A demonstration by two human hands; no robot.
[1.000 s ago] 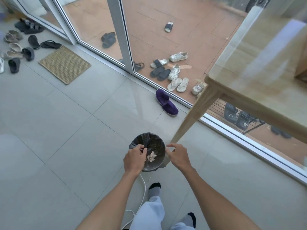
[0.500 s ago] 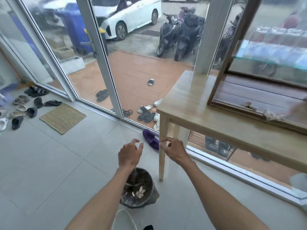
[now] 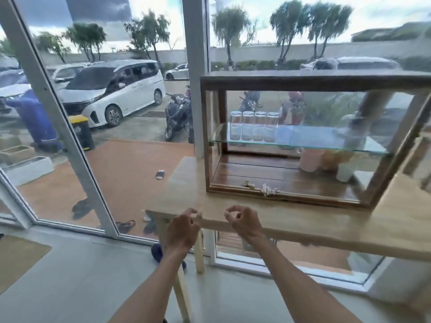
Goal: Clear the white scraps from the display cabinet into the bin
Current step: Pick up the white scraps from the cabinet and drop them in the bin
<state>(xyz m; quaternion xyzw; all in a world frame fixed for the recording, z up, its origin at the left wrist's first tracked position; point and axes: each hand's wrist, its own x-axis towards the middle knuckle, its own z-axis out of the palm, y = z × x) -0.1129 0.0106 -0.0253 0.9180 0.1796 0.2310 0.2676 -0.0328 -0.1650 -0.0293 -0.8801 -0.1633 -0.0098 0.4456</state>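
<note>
1. The left hand [image 3: 183, 229] and right hand [image 3: 242, 221] hung loosely curled, holding nothing.
2. Crumpled white scraps [image 3: 268, 190] lay on the wood-framed glass display cabinet [image 3: 279, 81]'s front sill — a careless pinch could scatter bits.

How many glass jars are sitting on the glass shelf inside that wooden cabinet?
4 clear glass jars stand in a row at the left end of the glass shelf. Blurred shapes further right could be more.

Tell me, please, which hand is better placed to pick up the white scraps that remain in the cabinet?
Probably the right hand. It is raised almost directly below the white scraps at the front edge of the cabinet floor. The left hand is further to the left, near the table corner. Both look empty.
</note>
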